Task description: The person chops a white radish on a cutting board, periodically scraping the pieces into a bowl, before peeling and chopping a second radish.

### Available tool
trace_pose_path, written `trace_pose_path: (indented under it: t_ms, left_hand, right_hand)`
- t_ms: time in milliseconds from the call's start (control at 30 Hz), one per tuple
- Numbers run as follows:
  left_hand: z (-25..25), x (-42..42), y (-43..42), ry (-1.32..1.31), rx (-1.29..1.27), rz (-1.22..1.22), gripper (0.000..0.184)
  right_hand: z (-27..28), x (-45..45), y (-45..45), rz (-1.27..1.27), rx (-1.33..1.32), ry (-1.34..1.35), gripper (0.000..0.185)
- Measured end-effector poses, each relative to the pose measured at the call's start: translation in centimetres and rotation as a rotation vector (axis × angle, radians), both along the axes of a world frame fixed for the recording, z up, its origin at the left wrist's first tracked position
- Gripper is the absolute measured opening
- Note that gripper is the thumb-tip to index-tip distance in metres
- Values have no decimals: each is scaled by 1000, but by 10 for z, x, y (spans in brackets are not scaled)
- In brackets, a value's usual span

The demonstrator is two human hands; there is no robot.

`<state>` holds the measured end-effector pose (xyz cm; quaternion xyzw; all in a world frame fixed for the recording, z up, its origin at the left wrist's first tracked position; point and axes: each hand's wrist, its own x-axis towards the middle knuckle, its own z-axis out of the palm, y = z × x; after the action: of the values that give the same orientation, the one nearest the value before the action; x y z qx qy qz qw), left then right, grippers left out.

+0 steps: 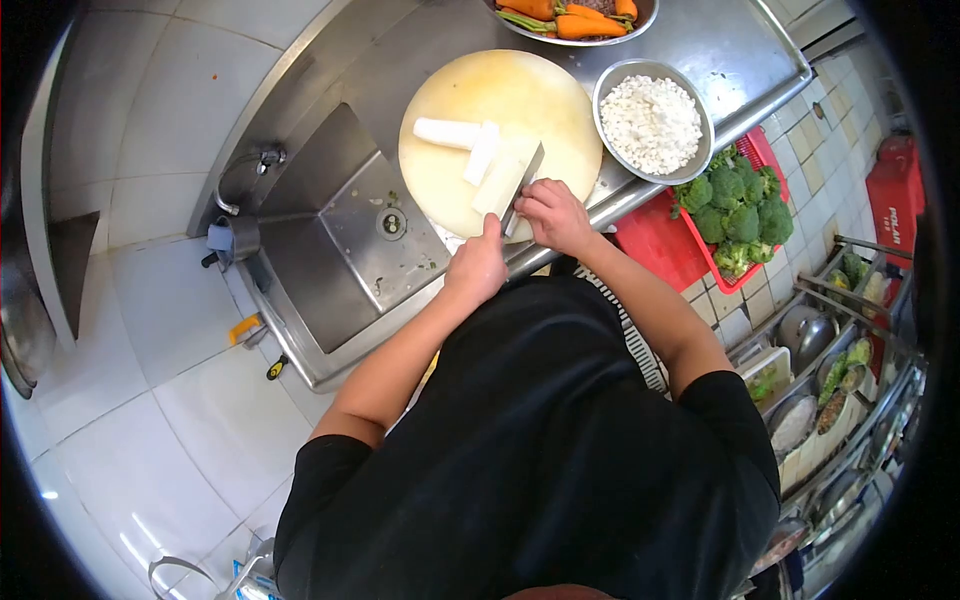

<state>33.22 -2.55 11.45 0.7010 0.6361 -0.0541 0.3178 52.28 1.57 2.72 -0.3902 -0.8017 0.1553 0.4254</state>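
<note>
On the round cutting board (560, 90) lies a pale block of peeled white radish (500, 182). My left hand (478, 262) is closed at its near end, with the thumb against it; the curled fingers are mostly hidden. Along the block's right side a cleaver (528, 176) stands on edge, its blade angled away from me. My right hand (556, 216) is closed on the cleaver, fingers bent near the lower end of the blade. Farther up the board are a rounded white length (445, 132) and a narrower white piece (482, 153), touching each other.
A metal bowl of white diced pieces (652, 122) sits right of the board. Beyond it is a bowl of carrots (590, 22). To the left is a steel sink (340, 240) with a faucet (268, 160). A red basket of broccoli (738, 210) stands below the counter edge, near a shelf rack (830, 350).
</note>
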Motion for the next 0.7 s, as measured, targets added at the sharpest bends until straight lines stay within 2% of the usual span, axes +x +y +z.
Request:
trace_pose_path:
  t_ms: [367, 467, 567, 667, 700]
  left_hand:
    - [8, -17, 20, -60, -9, -5, 28]
    - [11, -11, 22, -48, 4, 17, 29]
    - [6, -12, 29, -28, 40, 41, 29]
    - [2, -21, 37, -15, 53, 60, 29]
    - [4, -24, 39, -12, 49, 65, 29]
  right_hand:
    - [3, 3, -2, 22, -135, -80, 24]
    - [13, 2, 2, 10, 22, -33, 26]
    - [15, 4, 4, 68, 15, -139, 25]
    - [26, 11, 6, 118, -267, -371, 22]
    - [27, 9, 5, 70, -357, -352, 18]
